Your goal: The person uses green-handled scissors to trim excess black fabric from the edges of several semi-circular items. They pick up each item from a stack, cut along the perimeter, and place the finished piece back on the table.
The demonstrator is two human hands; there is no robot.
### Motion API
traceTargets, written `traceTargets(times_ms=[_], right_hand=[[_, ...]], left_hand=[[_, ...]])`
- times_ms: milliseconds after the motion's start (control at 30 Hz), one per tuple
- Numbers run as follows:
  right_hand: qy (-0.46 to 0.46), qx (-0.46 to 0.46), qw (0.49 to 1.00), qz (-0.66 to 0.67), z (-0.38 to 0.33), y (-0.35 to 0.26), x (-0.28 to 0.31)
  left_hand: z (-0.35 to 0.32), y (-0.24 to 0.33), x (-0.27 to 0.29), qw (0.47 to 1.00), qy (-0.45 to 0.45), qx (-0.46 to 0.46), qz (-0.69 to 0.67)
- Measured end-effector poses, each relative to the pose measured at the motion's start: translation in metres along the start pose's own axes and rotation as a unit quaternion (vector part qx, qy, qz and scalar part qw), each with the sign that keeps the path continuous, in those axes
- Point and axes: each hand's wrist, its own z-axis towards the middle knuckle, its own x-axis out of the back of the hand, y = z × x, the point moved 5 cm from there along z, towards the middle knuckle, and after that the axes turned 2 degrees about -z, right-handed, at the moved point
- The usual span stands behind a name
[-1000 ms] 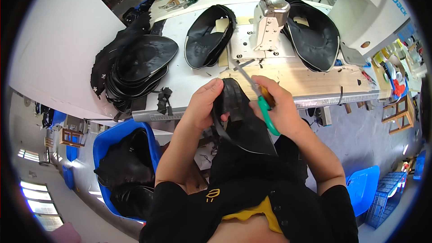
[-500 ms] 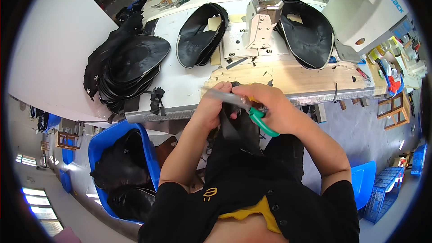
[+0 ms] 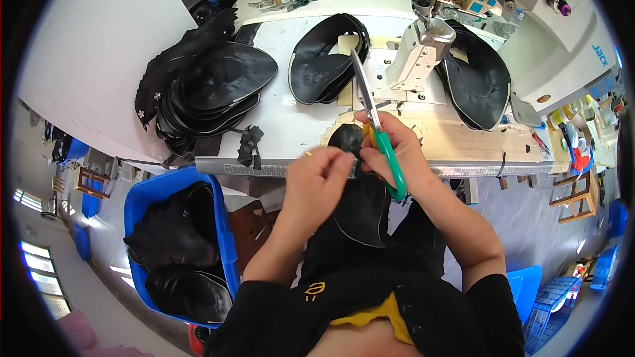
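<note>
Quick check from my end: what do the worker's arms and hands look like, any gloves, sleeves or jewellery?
Both hands are bare, with no gloves: the left hand and the right hand. The forearms are uncovered too. Short black sleeves end near the elbows, part of a black top with a small yellow mark on the chest. No watch, ring or bracelet is visible from this head view.

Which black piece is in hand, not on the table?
The black piece at the table edge, gripped by the left hand; right hand holds green scissors. Others lie stacked on the table.
</note>
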Motion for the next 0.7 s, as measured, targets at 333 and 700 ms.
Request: traceTargets(times_ms=[333,700], right_hand=[[0.0,0.164,0.967,-0.194,-0.02,-0.014,-0.022],[0.038,0.134,0.969,-0.204,-0.026,0.001,-0.016]], left_hand=[[-0.017,-0.017,-0.01,0.968,-0.079,0.101,-0.218],[-0.021,-0.022,-0.017,0.998,0.0,-0.049,-0.043]])
